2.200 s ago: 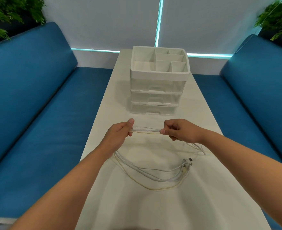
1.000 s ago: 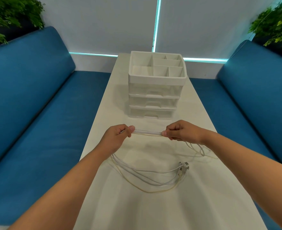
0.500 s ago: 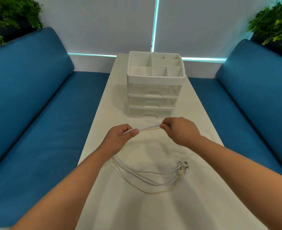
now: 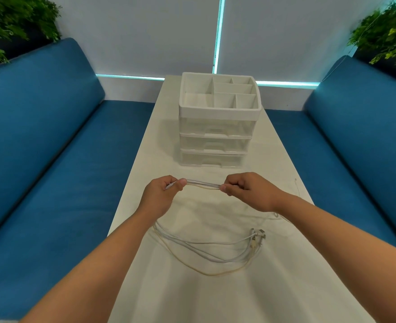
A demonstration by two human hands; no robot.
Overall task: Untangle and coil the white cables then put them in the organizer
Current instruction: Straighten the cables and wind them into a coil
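Note:
Several white cables (image 4: 204,184), one yellowish, run in a bundle between my two hands above the white table (image 4: 273,159). My left hand (image 4: 162,194) pinches the bundle at its left end between thumb and curled fingers. My right hand (image 4: 246,190) pinches it at the right. From my left hand the cables hang down and lie in a loose loop (image 4: 215,257) on the table, ending in a cluster of plugs (image 4: 257,237). Beyond my hands stands the white organizer (image 4: 219,110), with an open divided top tray and three shut clear drawers.
Blue sofa seats (image 4: 52,183) flank the narrow table on both sides. Green plants (image 4: 383,36) stand in both back corners. A thin stray cable end (image 4: 297,187) lies near the table's right edge.
My right hand has come back down and to the right, so the held stretch of cables now runs level again. The loop on the table has hardly shifted.

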